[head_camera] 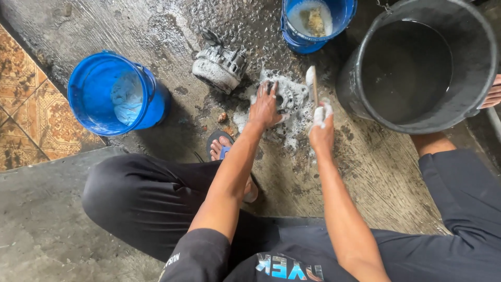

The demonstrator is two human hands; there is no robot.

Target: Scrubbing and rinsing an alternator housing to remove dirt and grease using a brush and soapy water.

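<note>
Soapy grey metal alternator housing [290, 99] on wet concrete, round and ribbed, lying flat, coated in white foam, left hand [264, 107] pressing its left edge. Brush [312, 83] with pale wooden handle, held upright and slightly tilted in foam-covered right hand [322, 130], bristle end lathered, touching housing's right side.
</note>
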